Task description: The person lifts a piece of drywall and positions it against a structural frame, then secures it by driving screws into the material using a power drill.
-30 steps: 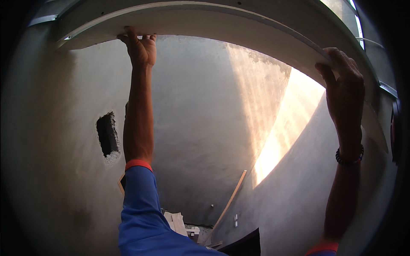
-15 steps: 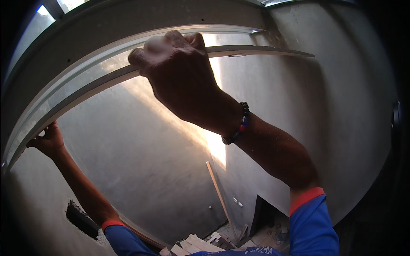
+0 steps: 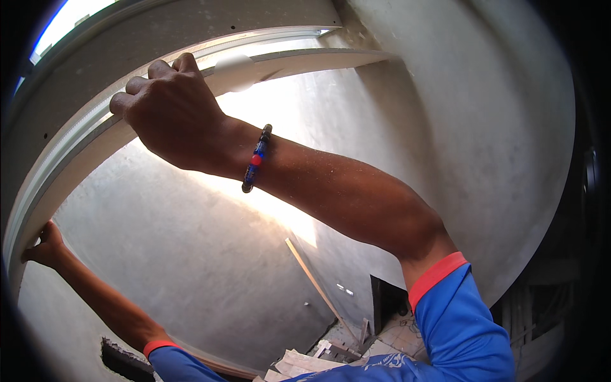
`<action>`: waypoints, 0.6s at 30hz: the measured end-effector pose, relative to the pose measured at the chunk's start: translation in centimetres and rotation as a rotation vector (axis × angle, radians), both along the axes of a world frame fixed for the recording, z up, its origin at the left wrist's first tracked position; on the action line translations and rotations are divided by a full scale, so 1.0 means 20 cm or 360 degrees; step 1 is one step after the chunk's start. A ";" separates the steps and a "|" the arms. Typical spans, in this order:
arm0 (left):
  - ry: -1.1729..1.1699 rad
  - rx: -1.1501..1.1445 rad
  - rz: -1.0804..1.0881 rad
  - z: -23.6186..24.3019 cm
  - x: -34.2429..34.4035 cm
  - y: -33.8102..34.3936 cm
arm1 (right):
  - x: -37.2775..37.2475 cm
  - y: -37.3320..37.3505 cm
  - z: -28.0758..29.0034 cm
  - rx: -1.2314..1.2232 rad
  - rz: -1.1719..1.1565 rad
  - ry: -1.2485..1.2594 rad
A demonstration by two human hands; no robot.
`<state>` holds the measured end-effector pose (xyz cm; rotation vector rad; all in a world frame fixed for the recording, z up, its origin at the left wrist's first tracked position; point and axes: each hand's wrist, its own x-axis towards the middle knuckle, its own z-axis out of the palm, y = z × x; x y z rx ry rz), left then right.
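Stick (image 3: 314, 281) lower centre, wall hole (image 3: 124, 362) lower left, right hand (image 3: 175, 116) clasping board (image 3: 309, 62), left hand's (image 3: 48, 247) grip unclear, rail (image 3: 289, 33) gap narrower than earlier

**Left fisheye of a head-worn pair: where it sits**

So this one's riding on the person's head, the left of two wide lenses side by side, and it looks out past their own arms. It faces a corner of grey walls (image 3: 191, 267), well back from it, with a long board (image 3: 305, 62) arching across the top and the floor (image 3: 391, 334) way down at the bottom, seen from above. It's super near the right hand (image 3: 175, 114), which looms upper left, with a blue sleeve (image 3: 461, 312) lower right. The left hand (image 3: 46, 248) looks smaller, farther off by the left rim. Straight edges bow like crazy.
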<state>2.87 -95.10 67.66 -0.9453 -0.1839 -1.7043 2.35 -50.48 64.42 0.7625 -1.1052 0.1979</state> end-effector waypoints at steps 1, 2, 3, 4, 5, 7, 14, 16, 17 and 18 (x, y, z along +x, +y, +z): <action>0.0017 0.0007 0.0022 0.00 0.01 0.00 | -0.01 0.00 0.00 -0.0006 -0.0004 0.0030; 0.0029 -0.0007 0.0066 0.00 0.02 0.01 | -0.01 0.00 0.00 -0.0003 -0.0014 0.0036; 0.0041 -0.0021 0.0112 0.00 0.03 0.02 | -0.02 0.00 0.02 0.0000 -0.0024 0.0042; 0.0045 -0.0040 0.0168 0.00 0.04 0.04 | -0.04 0.00 0.02 -0.0001 -0.0022 0.0039; 0.0020 -0.0018 0.0219 0.00 0.05 0.12 | -0.05 0.00 0.03 0.0009 -0.0048 0.0035; -0.0030 0.0030 0.0325 0.00 0.08 0.24 | -0.06 0.02 0.06 0.0031 -0.0095 0.0026; -0.0195 0.0080 0.0472 0.10 0.06 0.07 | -0.12 -0.05 0.17 0.0080 -0.0159 -0.0080; -0.0226 0.0062 0.0496 0.12 0.02 0.04 | -0.16 -0.07 0.21 0.0088 -0.0294 -0.0168; -0.0224 0.0070 0.0515 0.13 0.00 0.05 | -0.20 -0.08 0.20 0.0012 -0.0275 -0.0006; -0.0226 0.0065 0.0522 0.15 -0.01 0.05 | -0.24 -0.08 0.19 -0.0066 -0.0255 0.0157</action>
